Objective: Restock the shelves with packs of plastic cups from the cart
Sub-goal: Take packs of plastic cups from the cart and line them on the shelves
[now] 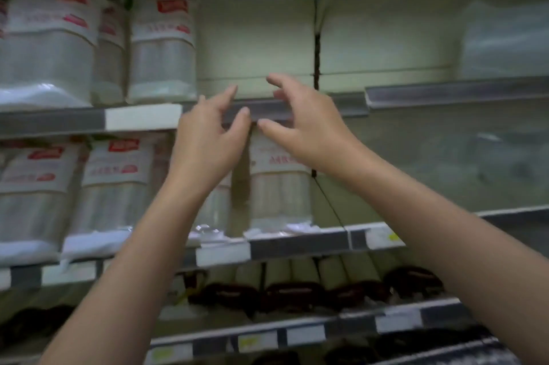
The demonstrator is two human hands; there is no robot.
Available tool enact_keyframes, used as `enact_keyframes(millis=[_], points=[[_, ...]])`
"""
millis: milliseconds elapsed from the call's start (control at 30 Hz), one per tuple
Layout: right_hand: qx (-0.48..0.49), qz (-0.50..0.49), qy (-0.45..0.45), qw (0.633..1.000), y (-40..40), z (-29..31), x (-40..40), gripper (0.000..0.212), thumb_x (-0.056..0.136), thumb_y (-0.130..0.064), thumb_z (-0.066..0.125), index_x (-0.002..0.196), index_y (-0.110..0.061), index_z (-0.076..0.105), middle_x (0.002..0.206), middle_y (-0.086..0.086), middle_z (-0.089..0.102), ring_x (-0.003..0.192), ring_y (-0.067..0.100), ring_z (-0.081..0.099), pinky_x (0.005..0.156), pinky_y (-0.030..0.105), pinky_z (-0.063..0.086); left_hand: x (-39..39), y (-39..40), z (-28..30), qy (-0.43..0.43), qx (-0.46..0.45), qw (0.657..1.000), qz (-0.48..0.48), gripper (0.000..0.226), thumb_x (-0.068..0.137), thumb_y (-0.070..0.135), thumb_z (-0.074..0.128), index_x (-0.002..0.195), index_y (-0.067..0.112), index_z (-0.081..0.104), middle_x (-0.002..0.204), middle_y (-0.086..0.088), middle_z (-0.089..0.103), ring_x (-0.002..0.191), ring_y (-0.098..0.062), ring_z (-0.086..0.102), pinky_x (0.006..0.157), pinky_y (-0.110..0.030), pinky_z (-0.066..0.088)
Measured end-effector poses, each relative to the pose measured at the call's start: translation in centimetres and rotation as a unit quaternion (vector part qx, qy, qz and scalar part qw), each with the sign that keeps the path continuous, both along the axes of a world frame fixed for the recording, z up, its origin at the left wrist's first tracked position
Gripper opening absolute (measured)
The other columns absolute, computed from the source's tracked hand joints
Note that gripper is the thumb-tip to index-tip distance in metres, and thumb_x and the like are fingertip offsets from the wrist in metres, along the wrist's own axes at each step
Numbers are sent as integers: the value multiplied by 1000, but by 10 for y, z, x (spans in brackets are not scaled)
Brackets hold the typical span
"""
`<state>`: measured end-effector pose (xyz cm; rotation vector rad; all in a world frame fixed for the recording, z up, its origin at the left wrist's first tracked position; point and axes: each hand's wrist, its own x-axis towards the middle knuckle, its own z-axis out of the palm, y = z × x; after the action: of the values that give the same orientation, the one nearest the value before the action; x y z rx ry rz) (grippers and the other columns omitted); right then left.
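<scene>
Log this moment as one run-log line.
left hand: open, empty | right hand: open, empty | both raised at upper shelf edge | gap beside top-shelf cup pack unfilled

— Open bay on the upper shelf [350, 103], right of the cup pack [162, 49], through to the back panel [255, 38]?
— Yes, wide enough between that pack and the dark upright seam [316, 58].
— Below?
— Crowded. Cup packs [116, 186] side by side on the middle shelf [297, 241]; only a narrow slot left of the pack [279, 186] under the rail.
— Further right?
— Blurred clear bags [505, 38] there.
</scene>
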<state>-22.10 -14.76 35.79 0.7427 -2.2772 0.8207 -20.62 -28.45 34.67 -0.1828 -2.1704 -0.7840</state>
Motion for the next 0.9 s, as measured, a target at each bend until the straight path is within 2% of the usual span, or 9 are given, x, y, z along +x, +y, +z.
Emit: enact_keyframes(millis=[67, 133, 300, 400, 467, 600, 700, 800, 900], points=[[-9, 2, -19, 1000, 53, -30, 18, 56, 84, -21, 66, 135, -10, 46, 132, 9, 56, 124, 17, 51, 98, 23, 40, 17, 42, -35, -11, 27, 998, -48, 49, 88, 28, 58, 135, 16, 51, 118, -21, 66, 115, -35, 59, 101, -38, 44], [-25, -6, -65, 998, 108, -65, 30, 49, 82, -19, 68, 128, -12, 52, 122, 7, 61, 116, 16, 56, 94, 28, 48, 30, 85, -74, -39, 58, 992, -105, 53, 82, 35, 58, 132, 16, 55, 123, -12, 66, 115, -30, 60, 97, -40, 49], [-46, -67, -228, 970, 234, -175, 53, 32, 80, -13, 70, 111, -10, 61, 101, 3, 67, 91, 13, 65, 85, 27, 51, 59, 199, -182, -183, 116, 968, -131, 43, 82, 22, 66, 124, 11, 61, 116, -6, 67, 107, -18, 64, 96, -34, 51], [-53, -107, -345, 931, 294, -248, 65, 24, 80, -11, 69, 103, -9, 64, 89, -2, 64, 78, 12, 63, 75, 19, 50, 70, 251, -245, -323, 126, 929, -129, 37, 86, 21, 65, 122, 13, 62, 110, -2, 67, 102, -15, 64, 89, -29, 52], [-39, -138, -413, 899, 331, -296, 75, 20, 81, -12, 68, 101, -10, 64, 85, -1, 63, 79, 14, 63, 76, 23, 52, 77, 274, -283, -409, 151, 892, -120, 34, 86, 22, 64, 119, 12, 63, 101, 0, 66, 101, -15, 64, 85, -26, 50], [-17, -208, -506, 837, 390, -376, 92, 26, 82, -6, 65, 106, 3, 64, 100, 18, 70, 91, 26, 65, 77, 25, 49, 89, 299, -346, -550, 190, 809, -83, 34, 87, 22, 64, 118, 6, 61, 101, -11, 68, 93, -21, 63, 78, -29, 48], [42, -240, -544, 803, 415, -414, 98, 38, 83, -10, 65, 119, -3, 59, 115, 16, 66, 107, 27, 61, 84, 28, 47, 90, 304, -379, -606, 225, 761, -55, 37, 87, 18, 65, 119, 0, 60, 93, -11, 64, 105, -29, 62, 83, -24, 43], [120, -235, -528, 807, 429, -438, 87, 50, 82, -7, 62, 130, -6, 48, 125, 16, 57, 114, 29, 55, 80, 28, 44, 90, 307, -395, -618, 221, 753, -40, 36, 87, 21, 64, 119, 5, 59, 105, -2, 63, 103, -18, 58, 90, -27, 44], [203, -239, -494, 811, 431, -453, 70, 62, 80, -1, 60, 137, -10, 38, 137, 13, 46, 124, 31, 46, 93, 35, 45, 90, 309, -397, -618, 228, 751, -38, 35, 89, 24, 62, 120, 8, 59, 109, -6, 65, 102, -20, 60, 90, -31, 49]])
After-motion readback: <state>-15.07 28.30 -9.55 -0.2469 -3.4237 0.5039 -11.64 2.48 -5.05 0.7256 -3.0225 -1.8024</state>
